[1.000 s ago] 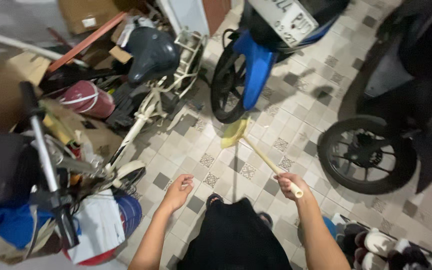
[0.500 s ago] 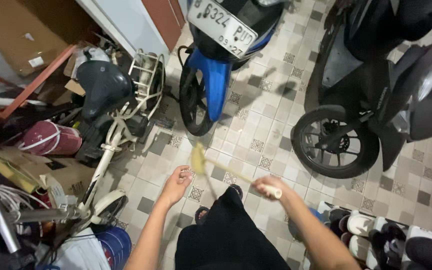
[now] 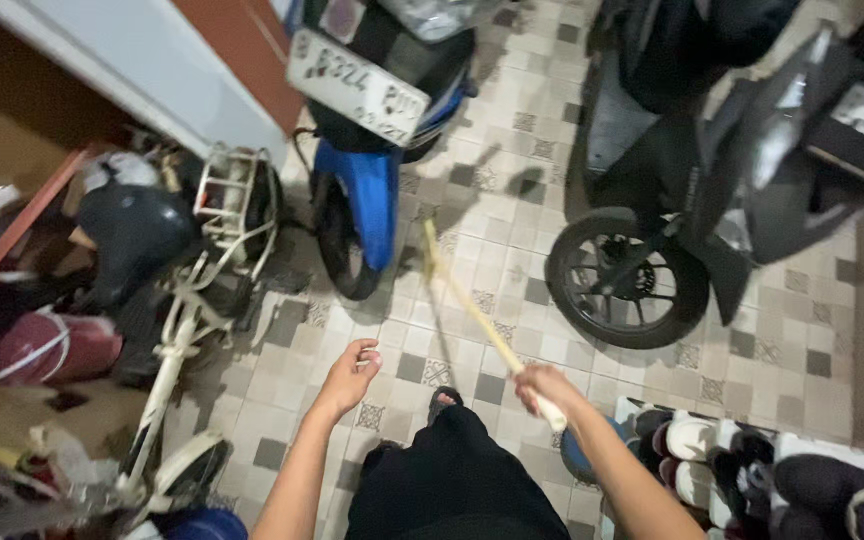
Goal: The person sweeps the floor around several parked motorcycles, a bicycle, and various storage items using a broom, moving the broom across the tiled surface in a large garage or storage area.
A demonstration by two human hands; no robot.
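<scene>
My right hand (image 3: 540,387) grips the end of a pale wooden broom handle (image 3: 477,313). The handle slants up and left to a yellowish broom head (image 3: 430,248) on the tiled floor (image 3: 512,230), beside the rear wheel of the blue motorbike (image 3: 357,215). My left hand (image 3: 351,375) hangs free over the floor, fingers loosely curled, holding nothing. My dark trousers and one sandalled foot (image 3: 441,400) show at the bottom centre.
A black scooter (image 3: 712,170) with its front wheel (image 3: 627,280) stands at right. A white bicycle (image 3: 187,310) with a dark seat, a maroon roll (image 3: 47,345) and clutter fill the left. Shoes (image 3: 742,470) lie in a row at bottom right.
The view has shifted, so everything slid down and left in frame. The broom swung in towards my feet, then out again; its head now lies by the blue motorbike's rear wheel. My left hand stays free.
</scene>
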